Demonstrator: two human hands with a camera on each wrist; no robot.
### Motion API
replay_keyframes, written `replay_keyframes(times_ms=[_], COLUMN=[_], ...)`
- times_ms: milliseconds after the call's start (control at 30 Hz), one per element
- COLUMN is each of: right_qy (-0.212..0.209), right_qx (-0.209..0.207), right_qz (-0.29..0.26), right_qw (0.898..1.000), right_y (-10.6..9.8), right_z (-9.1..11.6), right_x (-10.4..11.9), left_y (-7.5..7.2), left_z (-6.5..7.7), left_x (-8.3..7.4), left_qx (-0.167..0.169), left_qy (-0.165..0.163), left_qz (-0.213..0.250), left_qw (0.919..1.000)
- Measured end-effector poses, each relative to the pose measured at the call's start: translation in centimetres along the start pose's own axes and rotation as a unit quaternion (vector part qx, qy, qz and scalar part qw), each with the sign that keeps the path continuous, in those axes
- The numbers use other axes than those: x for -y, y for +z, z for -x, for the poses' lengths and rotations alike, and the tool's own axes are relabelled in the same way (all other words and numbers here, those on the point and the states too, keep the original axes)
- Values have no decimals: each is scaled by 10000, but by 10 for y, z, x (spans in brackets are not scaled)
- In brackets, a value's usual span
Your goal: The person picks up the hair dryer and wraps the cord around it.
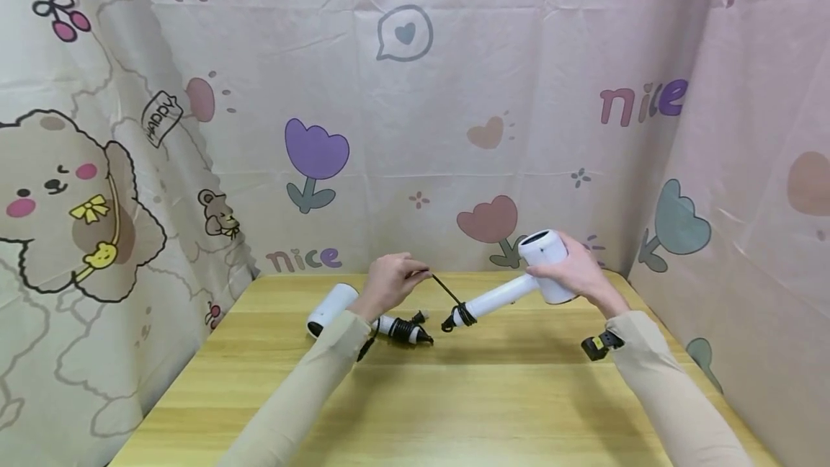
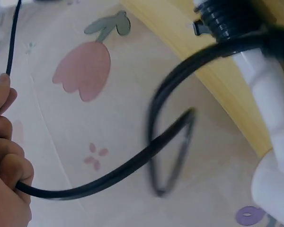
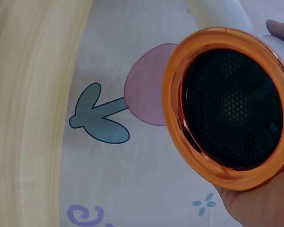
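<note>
My right hand (image 1: 581,270) grips a white hair dryer (image 1: 496,298) round its barrel, above the table, with the handle slanting down to the left. In the right wrist view the dryer's end shows an orange ring (image 3: 173,113) around a dark mesh. A black cord (image 1: 447,289) is wound round the lower handle. My left hand (image 1: 387,282) pinches its free length, pulled taut up to the left. More of the cord (image 2: 85,191) loops out below the curled fingers in the left wrist view. A second white hair dryer (image 1: 337,303) lies beneath the left forearm, its handle wrapped in black cord.
The wooden table (image 1: 493,402) runs back to a printed cloth (image 1: 415,128), which also hangs along both sides. A plug (image 1: 420,316) sticks out beside the lying dryer's handle. A small black camera (image 1: 601,344) is strapped to the right wrist.
</note>
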State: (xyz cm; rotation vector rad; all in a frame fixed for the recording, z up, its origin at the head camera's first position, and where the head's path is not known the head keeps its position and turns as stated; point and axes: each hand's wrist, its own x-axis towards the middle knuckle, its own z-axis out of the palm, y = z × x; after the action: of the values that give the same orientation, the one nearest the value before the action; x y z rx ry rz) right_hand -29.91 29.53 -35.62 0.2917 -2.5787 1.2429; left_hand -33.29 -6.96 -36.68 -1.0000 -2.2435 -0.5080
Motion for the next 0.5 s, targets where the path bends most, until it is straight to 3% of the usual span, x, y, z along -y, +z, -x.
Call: replay_keyframes(times_ms=[300,500], right_qy=[98,260], right_qx=[793,974], right_qz=[-489,-1089], right_qw=[9956,9889], right_y=[-2,-4], right_z=[1,2], right_x=[-7,-4], left_y=[3,14], left_z=[2,10], left_x=[25,33], left_qx=[-262,-254], left_qy=[-789,-1432], left_qz=[80,629], left_qw=[9965,9874])
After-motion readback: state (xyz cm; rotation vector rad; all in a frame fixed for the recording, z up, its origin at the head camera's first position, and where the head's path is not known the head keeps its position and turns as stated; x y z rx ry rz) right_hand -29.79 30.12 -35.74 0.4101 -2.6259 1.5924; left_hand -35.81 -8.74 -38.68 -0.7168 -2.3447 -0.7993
